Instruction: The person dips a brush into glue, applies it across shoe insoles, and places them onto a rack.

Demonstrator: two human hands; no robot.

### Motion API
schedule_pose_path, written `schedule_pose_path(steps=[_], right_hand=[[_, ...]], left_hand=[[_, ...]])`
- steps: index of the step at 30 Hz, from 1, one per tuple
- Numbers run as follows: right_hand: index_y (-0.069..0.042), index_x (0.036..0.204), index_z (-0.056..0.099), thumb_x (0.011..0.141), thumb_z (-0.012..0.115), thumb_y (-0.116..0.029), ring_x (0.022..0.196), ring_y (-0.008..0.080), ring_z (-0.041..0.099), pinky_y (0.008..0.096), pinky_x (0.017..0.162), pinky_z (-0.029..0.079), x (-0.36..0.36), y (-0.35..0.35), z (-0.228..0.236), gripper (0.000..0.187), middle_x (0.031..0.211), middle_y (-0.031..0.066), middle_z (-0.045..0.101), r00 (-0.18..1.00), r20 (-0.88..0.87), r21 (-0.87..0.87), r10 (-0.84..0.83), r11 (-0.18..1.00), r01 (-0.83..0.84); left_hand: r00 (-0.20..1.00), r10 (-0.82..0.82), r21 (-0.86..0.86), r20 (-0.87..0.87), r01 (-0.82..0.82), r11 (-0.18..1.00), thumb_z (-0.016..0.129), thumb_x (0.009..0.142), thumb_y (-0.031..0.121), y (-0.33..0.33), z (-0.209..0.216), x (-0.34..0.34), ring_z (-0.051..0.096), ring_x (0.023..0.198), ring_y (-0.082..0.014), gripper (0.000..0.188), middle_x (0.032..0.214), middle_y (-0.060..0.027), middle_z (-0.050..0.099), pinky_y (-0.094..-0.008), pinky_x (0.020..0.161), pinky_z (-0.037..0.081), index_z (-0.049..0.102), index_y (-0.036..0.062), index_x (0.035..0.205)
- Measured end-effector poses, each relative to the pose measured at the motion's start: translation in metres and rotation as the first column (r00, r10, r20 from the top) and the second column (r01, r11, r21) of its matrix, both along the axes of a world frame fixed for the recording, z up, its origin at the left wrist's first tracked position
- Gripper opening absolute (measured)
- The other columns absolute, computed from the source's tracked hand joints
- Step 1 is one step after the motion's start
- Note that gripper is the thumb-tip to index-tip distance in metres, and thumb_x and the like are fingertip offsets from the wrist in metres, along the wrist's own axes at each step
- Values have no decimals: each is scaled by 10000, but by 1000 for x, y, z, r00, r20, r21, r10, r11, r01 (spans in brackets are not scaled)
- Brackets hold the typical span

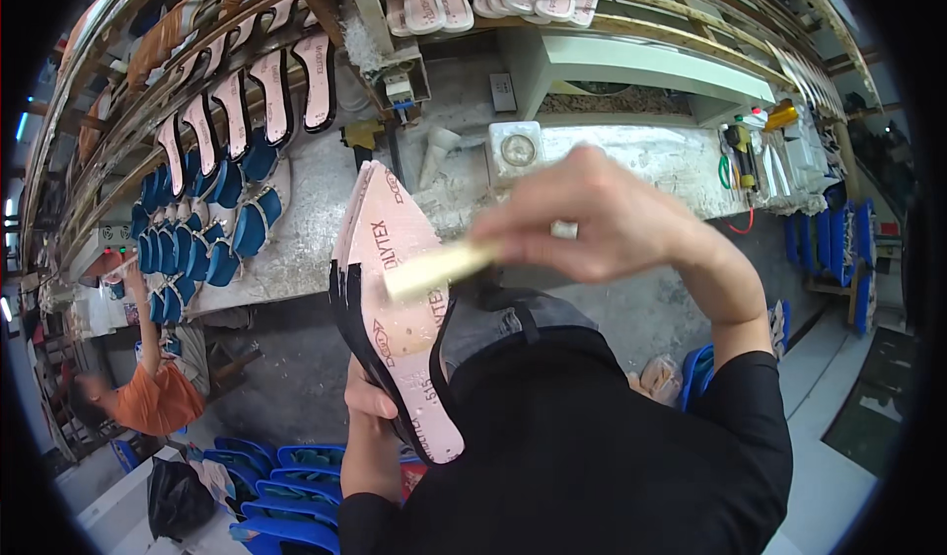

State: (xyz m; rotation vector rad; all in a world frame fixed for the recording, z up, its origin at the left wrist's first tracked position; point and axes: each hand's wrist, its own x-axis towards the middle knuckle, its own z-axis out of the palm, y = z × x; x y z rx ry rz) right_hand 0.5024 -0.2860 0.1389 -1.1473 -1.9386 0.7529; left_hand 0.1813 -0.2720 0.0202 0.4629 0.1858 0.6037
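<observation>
Pink sole (406, 323): dark lettering (381, 244), digits (430, 389) | racked pink soles (273, 96): likewise lettered

On the counter (306, 244) I saw a white square block (501, 163) with a round middle, a pale shelf unit (646, 55) behind it, and small tools (738, 141) toward the right end. At upper left, pink soles (279, 98) lined a rack above clustered blue shoes (258, 222). I also made out a person in orange (158, 399), blue trays (284, 529) and a black bag (180, 498).
</observation>
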Motion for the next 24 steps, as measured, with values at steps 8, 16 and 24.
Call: schedule_pose_path(steps=[8, 16, 24], right_hand=[[1, 1062, 765, 872, 724, -4, 633, 203, 709, 320, 562, 531, -4, -24, 8, 193, 817, 130, 750, 989, -92, -7, -115, 993, 115], [-1, 1109, 748, 927, 685, -18, 590, 159, 664, 293, 532, 482, -10, -4, 3, 193, 784, 128, 726, 954, 114, -76, -277, 955, 286], [-32, 1091, 765, 857, 754, -23, 587, 252, 673, 337, 523, 487, -12, -11, -6, 235, 720, 102, 694, 995, 65, 83, -75, 994, 69]], left_hand=[[958, 136, 18, -253, -136, 991, 884, 551, 174, 0, 15, 2, 578, 1186, -308, 1101, 1328, -221, 577, -387, 1003, 441, 378, -117, 1484], [942, 108, 186, -318, -49, 981, 917, 491, 25, 4, 40, 10, 624, 1214, -255, 1101, 1336, -157, 617, -372, 1037, 491, 409, -73, 1463], [925, 115, 233, -362, -29, 972, 924, 514, 60, 8, 40, 11, 591, 1248, -257, 1098, 1341, -153, 598, -379, 1078, 451, 397, -52, 1472]])
